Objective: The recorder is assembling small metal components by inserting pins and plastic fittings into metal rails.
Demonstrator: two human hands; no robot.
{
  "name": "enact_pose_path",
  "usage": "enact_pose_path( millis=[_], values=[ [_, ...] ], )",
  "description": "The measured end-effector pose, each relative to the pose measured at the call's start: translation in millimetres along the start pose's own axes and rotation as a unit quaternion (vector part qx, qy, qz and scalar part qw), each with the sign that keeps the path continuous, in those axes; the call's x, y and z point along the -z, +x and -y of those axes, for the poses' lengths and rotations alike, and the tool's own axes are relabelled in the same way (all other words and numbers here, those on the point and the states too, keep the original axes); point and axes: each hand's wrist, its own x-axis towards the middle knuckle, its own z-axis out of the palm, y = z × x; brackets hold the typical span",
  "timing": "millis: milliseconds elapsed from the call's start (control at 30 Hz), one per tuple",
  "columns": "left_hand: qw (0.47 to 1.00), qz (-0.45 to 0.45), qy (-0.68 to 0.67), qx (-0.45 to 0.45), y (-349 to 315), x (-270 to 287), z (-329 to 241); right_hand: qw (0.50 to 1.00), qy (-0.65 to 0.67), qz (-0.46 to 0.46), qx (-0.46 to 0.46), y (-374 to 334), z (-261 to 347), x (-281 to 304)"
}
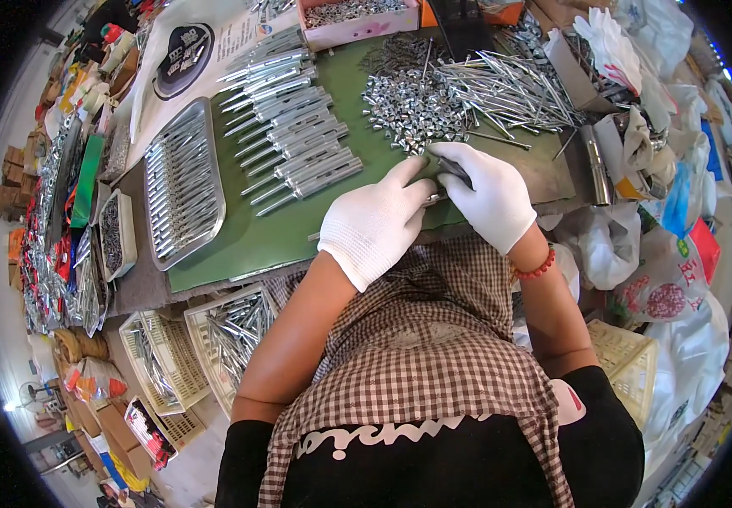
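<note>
Both my hands wear white knit gloves and meet over the near edge of the green work surface. My left hand [376, 227] is closed around a slim metal rod [315, 238]; one end sticks out by the wrist, the rest is mostly covered. Close beside it, my right hand [494, 196] is closed, fingers bent toward the left fingertips, with something small and grey between them that I cannot make out. Just beyond the fingertips lies a heap of small shiny metal nuts [408, 106]. A pile of long thin metal rods [514, 89] touches it on the right.
To the left, finished-looking metal sleeves with rods [298, 140] lie in stacked rows. A metal tray [220, 182] holds more rods. A pink box [361, 25] of small parts stands at the back. A metal tube [594, 165] and plastic bags [607, 245] are at right; crates [201, 326] stand below.
</note>
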Motion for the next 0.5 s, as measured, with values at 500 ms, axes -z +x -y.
enact_pose_path(
  millis=[500],
  values=[
    [1.000,-0.008,0.011,0.009,-1.2,-2.5,-1.6,0.998,0.018,0.008,-0.065,-12.3,11.8,13.2]
  ],
)
